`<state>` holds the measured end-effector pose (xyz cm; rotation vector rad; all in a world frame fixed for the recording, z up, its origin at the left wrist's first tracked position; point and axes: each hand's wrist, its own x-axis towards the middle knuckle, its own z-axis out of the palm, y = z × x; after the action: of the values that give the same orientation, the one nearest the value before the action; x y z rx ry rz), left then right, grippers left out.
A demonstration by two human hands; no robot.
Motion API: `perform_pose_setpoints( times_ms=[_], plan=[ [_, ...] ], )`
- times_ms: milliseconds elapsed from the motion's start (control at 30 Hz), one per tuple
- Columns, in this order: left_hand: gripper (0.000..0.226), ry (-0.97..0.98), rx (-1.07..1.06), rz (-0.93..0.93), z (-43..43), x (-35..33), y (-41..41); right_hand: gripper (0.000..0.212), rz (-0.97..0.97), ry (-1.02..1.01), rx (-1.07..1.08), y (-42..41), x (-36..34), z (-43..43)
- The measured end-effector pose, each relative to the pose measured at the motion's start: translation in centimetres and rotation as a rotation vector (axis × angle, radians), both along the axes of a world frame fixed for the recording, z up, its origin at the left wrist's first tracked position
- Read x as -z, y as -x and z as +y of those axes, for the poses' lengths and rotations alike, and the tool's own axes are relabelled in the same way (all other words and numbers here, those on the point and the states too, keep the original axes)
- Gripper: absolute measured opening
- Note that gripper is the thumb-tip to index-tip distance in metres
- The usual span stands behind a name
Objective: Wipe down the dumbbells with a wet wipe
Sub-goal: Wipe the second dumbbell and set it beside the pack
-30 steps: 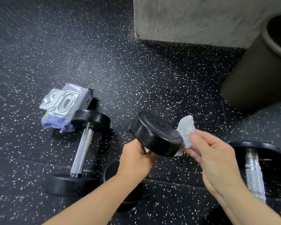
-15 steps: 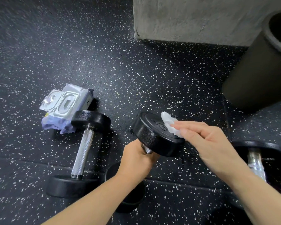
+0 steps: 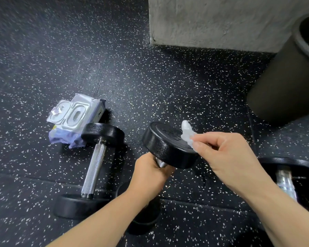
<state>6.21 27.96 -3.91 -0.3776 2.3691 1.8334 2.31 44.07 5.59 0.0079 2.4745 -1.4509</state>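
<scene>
We look down on a floor [image 3: 150, 82] of black rubber matting, matte and flecked all over with small white chips, with a seam between mats running across its near part. At the floor's far edge stands a block of rough grey concrete [image 3: 221, 20], its corner chipped where it meets the rubber. Toward the far right a dark, smooth-walled cylindrical bin [image 3: 284, 82] stands on the floor with a rolled rim.

Three dumbbells share one build: round black heads with a faintly pebbled finish and a knurled steel handle. The left dumbbell [image 3: 94, 168] lies flat on the floor, well apart from the concrete. The right dumbbell [image 3: 285, 175] is partly cut off at the right side. Between them is the middle dumbbell [image 3: 168, 145], held tilted with one head raised; its lower head shows dark beneath the forearm, and we cannot tell whether it touches the floor.

A soft lavender wipes pack [image 3: 75, 120] with a clear hard-plastic flip lid lies touching the far head of the left dumbbell.

The left hand [image 3: 150, 175] is clenched round the middle dumbbell's handle, just under the raised head. The right hand [image 3: 227, 154] pinches a crumpled white wet wipe [image 3: 187, 133] between thumb and fingertips, and the wipe lies on the flat end face of that raised head, at its right rim.
</scene>
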Motion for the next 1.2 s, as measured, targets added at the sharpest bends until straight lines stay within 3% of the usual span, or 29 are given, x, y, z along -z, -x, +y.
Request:
perform_pose_setpoints(
  times_ms=[100, 167, 233, 333, 500, 633, 833, 1000, 1067, 1200],
  plan=[
    [0.041, -0.032, 0.004, -0.015, -0.4, 0.2, -0.1, 0.029, 0.066, 0.027, -0.027, -0.8, -0.7, -0.5],
    [0.038, -0.050, -0.005, 0.011, -0.5, -0.1, -0.4, 0.035, 0.088, 0.149, -0.044, -1.1, -0.9, -0.9],
    [0.022, -0.036, 0.001, 0.064, -0.6, -0.8, -0.5, 0.035, 0.162, 0.255, -0.153, -1.0, -1.0, -1.6],
    [0.021, -0.104, -0.038, 0.098, -0.7, -1.6, -0.8, 0.030, 0.258, 0.298, -0.400, 0.1, -0.6, -3.7],
    [0.028, -0.110, -0.087, 0.014, -1.3, -0.3, -0.7, 0.043, 0.009, 0.305, -0.618, 3.6, -0.6, -6.0],
    [0.033, -0.070, -0.091, -0.020, -1.4, 0.1, -0.3, 0.036, -0.078, 0.218, -0.473, 4.9, 0.8, -4.7],
    [0.050, -0.019, -0.006, 0.039, -0.7, -1.0, -0.3, 0.040, 0.169, 0.051, -0.324, 0.6, 0.1, -0.7],
    [0.030, 0.052, 0.011, 0.060, 0.0, -1.3, -0.6, 0.042, 0.371, 0.041, -0.468, -1.0, -1.6, -0.8],
    [0.022, 0.080, 0.032, 0.053, 0.0, -1.3, -0.6, 0.040, 0.298, 0.087, -0.502, 0.4, -1.4, -1.9],
    [0.037, 0.091, 0.017, 0.030, 0.4, -1.3, -0.8, 0.038, 0.077, 0.223, -0.597, 3.8, -0.2, -3.8]
  ],
)
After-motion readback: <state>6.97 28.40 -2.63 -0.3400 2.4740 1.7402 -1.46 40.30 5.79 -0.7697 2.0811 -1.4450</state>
